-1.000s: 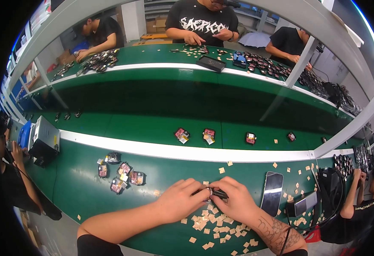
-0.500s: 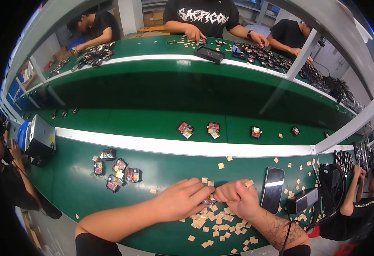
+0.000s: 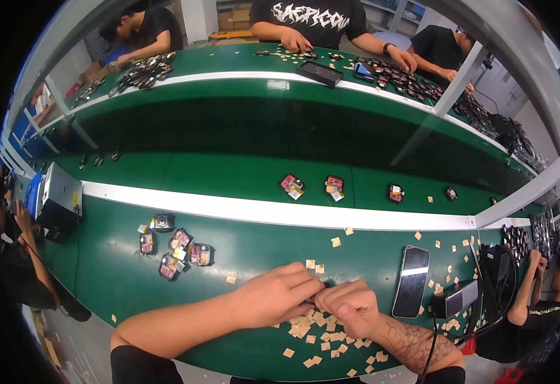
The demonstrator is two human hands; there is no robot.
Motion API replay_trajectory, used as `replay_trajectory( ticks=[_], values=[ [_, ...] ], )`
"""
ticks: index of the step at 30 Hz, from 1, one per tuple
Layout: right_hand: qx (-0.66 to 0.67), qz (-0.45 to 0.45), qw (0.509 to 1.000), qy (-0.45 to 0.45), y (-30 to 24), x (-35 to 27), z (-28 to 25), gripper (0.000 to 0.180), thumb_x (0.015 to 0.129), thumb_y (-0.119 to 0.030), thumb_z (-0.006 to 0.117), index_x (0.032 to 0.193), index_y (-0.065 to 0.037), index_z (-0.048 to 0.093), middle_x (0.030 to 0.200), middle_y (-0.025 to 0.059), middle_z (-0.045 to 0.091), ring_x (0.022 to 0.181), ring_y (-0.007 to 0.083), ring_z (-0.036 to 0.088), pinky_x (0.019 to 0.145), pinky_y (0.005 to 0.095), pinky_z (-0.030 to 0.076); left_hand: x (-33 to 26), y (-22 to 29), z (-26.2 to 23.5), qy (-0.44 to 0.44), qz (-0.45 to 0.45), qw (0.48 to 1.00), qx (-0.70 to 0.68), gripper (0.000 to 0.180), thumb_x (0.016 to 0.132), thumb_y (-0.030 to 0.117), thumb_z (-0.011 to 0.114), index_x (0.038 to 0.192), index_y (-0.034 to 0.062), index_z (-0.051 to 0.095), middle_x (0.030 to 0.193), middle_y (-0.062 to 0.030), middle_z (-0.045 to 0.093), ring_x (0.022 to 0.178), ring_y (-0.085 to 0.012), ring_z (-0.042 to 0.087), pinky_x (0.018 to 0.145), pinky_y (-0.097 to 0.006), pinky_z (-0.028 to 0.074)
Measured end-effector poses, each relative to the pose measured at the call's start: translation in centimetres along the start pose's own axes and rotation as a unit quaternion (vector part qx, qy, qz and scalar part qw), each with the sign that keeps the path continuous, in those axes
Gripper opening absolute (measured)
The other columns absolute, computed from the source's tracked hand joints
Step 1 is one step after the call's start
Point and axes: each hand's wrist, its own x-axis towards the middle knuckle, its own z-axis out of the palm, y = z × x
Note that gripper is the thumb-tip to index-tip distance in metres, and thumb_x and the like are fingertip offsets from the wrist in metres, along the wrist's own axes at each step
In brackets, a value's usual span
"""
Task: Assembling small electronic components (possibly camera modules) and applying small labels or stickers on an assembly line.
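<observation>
My left hand (image 3: pixel 278 296) is curled around a small electronic device (image 3: pixel 310 300), mostly covered by my fingers. My right hand (image 3: pixel 350 309) is closed against the device's right side, its bent fingers meeting those of my left. Under and below both hands lies a loose heap of small tan square pieces (image 3: pixel 301 328). To the left on the green table sit several small open devices (image 3: pixel 200 254) with dark casings and reddish boards. A black-screened phone (image 3: pixel 411 282) lies right of my right hand.
A dark box-shaped device (image 3: pixel 456 299) with a cable stands beyond the phone, among scattered tan squares. A white rail (image 3: pixel 260 214) crosses behind, with several devices (image 3: pixel 334 186) on the green surface past it. A grey box (image 3: pixel 61 197) stands left. Co-workers sit opposite and at both sides.
My right hand has turned over the device, and the tan square seen by its thumb is out of sight. The device is more hidden. Devices beyond the rail have shifted right.
</observation>
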Motion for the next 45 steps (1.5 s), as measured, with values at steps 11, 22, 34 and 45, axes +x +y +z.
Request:
replay_trajectory(
  ticks=[11,22,34,45],
  values=[
    [0.136,-0.003,0.98,0.145,-1.1,0.6,-0.9,0.072,0.112,-0.047,0.053,0.056,-0.008,0.031,0.055,0.0004,0.027,0.051,0.017,0.026,0.054,0.0363,0.033,-0.6,0.0,0.6,0.001,0.008,0.998,0.063,0.026,0.089,0.016,0.077,0.113,0.008,0.073,0.11,-0.0079,0.063,0.105,-0.0291,0.061,0.09,-0.04,0.056],
    [-0.144,0.021,0.983,0.114,-1.2,-0.1,-2.3,0.021,0.106,-0.019,0.059,0.096,-0.001,0.058,0.08,0.0036,0.051,0.064,0.014,0.042,0.06,0.0293,0.037,0.0,0.0,-0.3,-0.026,-0.008,0.966,0.257,0.023,0.086,0.02,0.076,0.108,0.0132,0.071,0.104,-0.0048,0.062,0.102,-0.0254,0.062,0.08,-0.039,0.052],
    [-0.33,0.031,0.94,0.083,-1.6,-0.3,-1.9,0.013,0.107,-0.014,0.062,0.103,-0.003,0.067,0.088,0.0126,0.069,0.073,0.0335,0.067,0.065,0.0395,0.053,9.2,-7.8,-7.6,0.035,-0.167,0.93,0.327,0.071,0.087,0.02,0.082,0.151,0.0119,0.053,0.142,-0.018,0.057,0.133,-0.0393,0.054,0.109,-0.052,0.047],
    [-0.319,0.021,0.94,0.119,-0.2,-0.3,-2.5,0.012,0.107,-0.008,0.056,0.114,0.0,0.063,0.104,0.0194,0.069,0.088,0.0404,0.07,0.077,0.0457,0.057,16.4,-8.9,-4.0,0.075,-0.063,0.992,0.081,0.059,0.088,0.014,0.086,0.141,0.0072,0.06,0.115,-0.0152,0.067,0.109,-0.0327,0.066,0.098,-0.042,0.056]
  ],
)
